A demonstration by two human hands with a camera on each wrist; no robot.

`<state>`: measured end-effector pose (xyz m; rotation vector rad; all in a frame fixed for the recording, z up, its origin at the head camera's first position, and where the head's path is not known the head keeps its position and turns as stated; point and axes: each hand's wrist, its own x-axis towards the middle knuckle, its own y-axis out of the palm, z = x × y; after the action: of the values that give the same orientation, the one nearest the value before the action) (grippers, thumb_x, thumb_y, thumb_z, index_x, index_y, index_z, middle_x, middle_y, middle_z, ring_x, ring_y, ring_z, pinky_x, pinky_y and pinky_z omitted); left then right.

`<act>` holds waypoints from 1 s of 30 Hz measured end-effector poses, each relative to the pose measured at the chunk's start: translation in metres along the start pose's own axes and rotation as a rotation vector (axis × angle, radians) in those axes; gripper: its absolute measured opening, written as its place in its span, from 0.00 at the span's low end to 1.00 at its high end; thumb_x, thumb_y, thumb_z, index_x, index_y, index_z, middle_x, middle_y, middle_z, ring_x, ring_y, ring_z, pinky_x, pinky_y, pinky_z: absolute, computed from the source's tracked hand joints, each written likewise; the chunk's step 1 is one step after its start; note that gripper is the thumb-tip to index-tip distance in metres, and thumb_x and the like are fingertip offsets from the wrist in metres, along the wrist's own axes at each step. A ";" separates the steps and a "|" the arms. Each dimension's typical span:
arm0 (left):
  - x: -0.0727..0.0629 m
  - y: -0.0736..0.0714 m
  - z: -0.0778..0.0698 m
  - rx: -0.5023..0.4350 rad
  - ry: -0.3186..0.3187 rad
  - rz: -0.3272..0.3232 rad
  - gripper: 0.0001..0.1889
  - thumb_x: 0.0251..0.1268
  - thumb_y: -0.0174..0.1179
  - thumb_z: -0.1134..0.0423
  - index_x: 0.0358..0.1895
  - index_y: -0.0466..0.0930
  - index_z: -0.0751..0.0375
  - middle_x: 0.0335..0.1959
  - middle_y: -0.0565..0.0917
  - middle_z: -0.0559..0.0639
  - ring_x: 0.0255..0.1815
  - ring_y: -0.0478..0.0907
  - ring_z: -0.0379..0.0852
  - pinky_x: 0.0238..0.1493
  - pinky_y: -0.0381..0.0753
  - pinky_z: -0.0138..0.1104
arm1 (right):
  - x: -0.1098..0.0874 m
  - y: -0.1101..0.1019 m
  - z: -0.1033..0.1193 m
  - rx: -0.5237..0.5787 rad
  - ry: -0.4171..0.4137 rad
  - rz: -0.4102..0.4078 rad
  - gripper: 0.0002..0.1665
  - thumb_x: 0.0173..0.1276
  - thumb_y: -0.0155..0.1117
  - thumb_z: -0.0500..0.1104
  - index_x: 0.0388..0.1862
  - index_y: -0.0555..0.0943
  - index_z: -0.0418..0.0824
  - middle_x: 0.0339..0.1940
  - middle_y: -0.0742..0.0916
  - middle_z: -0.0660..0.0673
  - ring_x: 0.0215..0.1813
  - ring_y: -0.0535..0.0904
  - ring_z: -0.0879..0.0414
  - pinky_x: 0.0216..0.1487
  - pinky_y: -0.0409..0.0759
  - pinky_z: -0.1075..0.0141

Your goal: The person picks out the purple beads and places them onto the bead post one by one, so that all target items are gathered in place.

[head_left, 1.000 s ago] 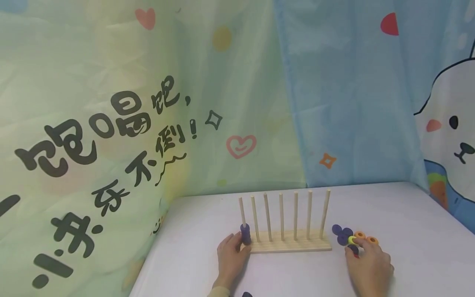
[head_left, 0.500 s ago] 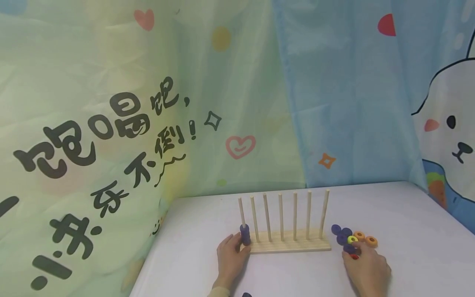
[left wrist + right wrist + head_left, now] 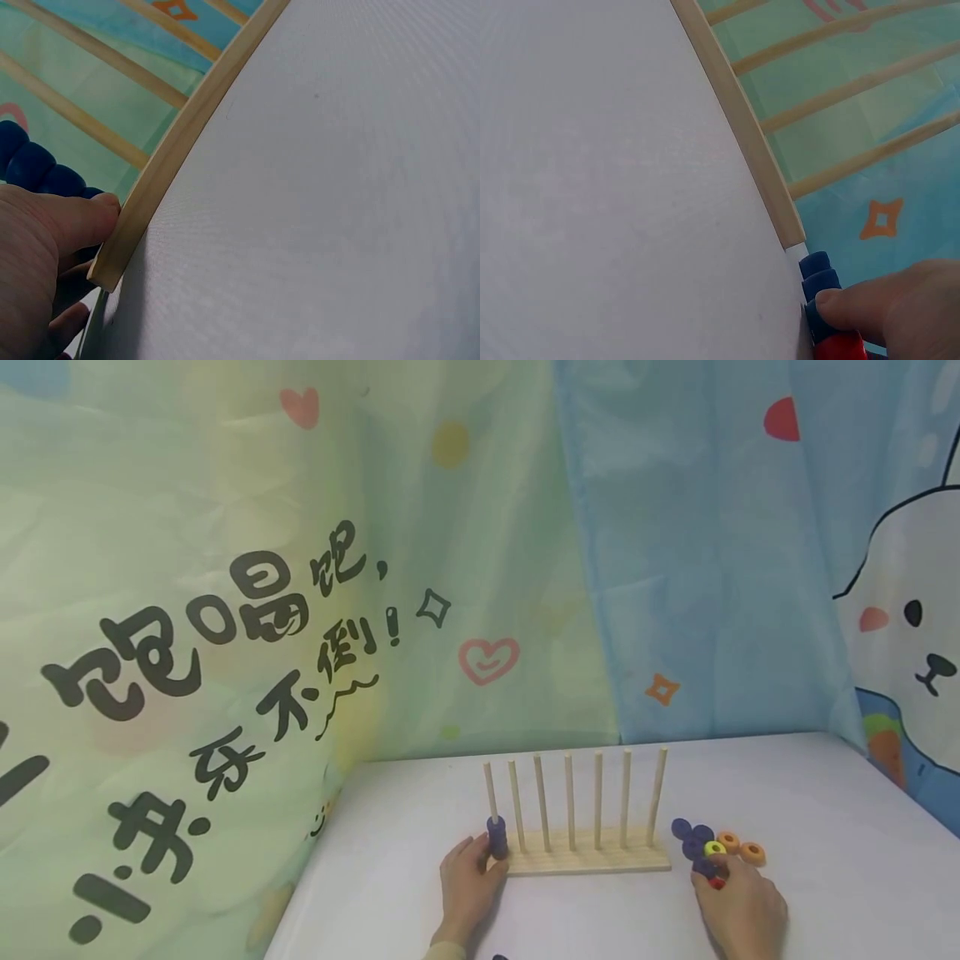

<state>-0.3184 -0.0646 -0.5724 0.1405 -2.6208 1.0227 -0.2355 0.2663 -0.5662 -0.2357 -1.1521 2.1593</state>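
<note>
A wooden peg rack with several upright pegs stands on the table. Blue beads are stacked on its leftmost peg. My left hand grips the rack's left end, thumb on the front edge of the base in the left wrist view. Right of the rack, my right hand pinches a blue bead, its thumb against the bead's side. A red bead sits right beside that one, partly hidden by the hand. Just beyond the fingertips lies a yellow bead.
More blue beads and orange beads lie grouped around the right hand. At the bottom edge of the head view a small dark object shows in part. A printed curtain hangs behind the white table.
My right hand has shifted slightly left and toward me; its fingers have come off the yellow bead and now pinch a blue one. The left hand keeps its grip on the rack.
</note>
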 end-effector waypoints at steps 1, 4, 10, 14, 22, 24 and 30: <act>0.000 0.000 0.000 0.000 0.001 0.000 0.23 0.52 0.71 0.58 0.54 0.83 0.56 0.52 0.85 0.51 0.62 0.73 0.60 0.66 0.62 0.60 | 0.000 0.000 0.000 0.006 -0.001 -0.002 0.25 0.58 0.71 0.38 0.52 0.76 0.28 0.45 0.83 0.28 0.44 0.76 0.32 0.52 0.68 0.39; -0.002 -0.001 -0.001 -0.013 -0.001 -0.004 0.23 0.51 0.71 0.59 0.53 0.83 0.58 0.52 0.86 0.52 0.62 0.73 0.61 0.66 0.62 0.60 | 0.000 0.001 0.001 0.029 0.002 0.005 0.25 0.59 0.69 0.37 0.53 0.75 0.27 0.50 0.82 0.26 0.52 0.75 0.29 0.65 0.60 0.34; -0.003 -0.001 -0.002 -0.009 -0.018 0.006 0.23 0.51 0.71 0.59 0.54 0.83 0.57 0.52 0.86 0.52 0.62 0.73 0.61 0.66 0.62 0.60 | -0.003 -0.001 0.002 0.091 -0.049 -0.034 0.23 0.59 0.68 0.36 0.52 0.75 0.26 0.49 0.83 0.26 0.58 0.73 0.27 0.71 0.45 0.32; -0.003 -0.001 -0.001 0.002 -0.019 0.010 0.23 0.51 0.71 0.58 0.54 0.83 0.55 0.52 0.85 0.50 0.62 0.73 0.60 0.66 0.62 0.59 | -0.007 -0.003 0.003 0.162 -0.126 -0.085 0.23 0.58 0.69 0.38 0.51 0.77 0.29 0.47 0.85 0.28 0.50 0.78 0.30 0.61 0.65 0.36; -0.002 0.001 0.000 0.002 -0.029 -0.004 0.23 0.51 0.72 0.57 0.54 0.83 0.55 0.52 0.85 0.50 0.62 0.73 0.59 0.66 0.63 0.59 | -0.019 -0.003 0.018 0.325 -0.133 -0.086 0.21 0.57 0.72 0.41 0.50 0.82 0.37 0.48 0.85 0.29 0.47 0.81 0.35 0.47 0.74 0.44; -0.002 0.001 0.000 0.007 -0.030 -0.013 0.23 0.51 0.72 0.56 0.54 0.83 0.55 0.52 0.86 0.50 0.62 0.74 0.59 0.66 0.63 0.59 | -0.020 -0.002 0.021 0.334 -0.116 -0.073 0.21 0.58 0.72 0.41 0.51 0.82 0.38 0.49 0.85 0.30 0.51 0.80 0.35 0.50 0.73 0.43; -0.001 0.002 0.000 0.017 -0.044 -0.020 0.23 0.51 0.72 0.57 0.53 0.83 0.54 0.52 0.86 0.49 0.62 0.74 0.58 0.66 0.64 0.59 | -0.021 -0.002 0.026 0.353 -0.115 -0.062 0.21 0.59 0.72 0.40 0.51 0.81 0.37 0.49 0.85 0.31 0.51 0.80 0.36 0.50 0.73 0.43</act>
<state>-0.3177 -0.0632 -0.5738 0.1943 -2.6450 1.0462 -0.2297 0.2365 -0.5522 0.0808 -0.8061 2.2983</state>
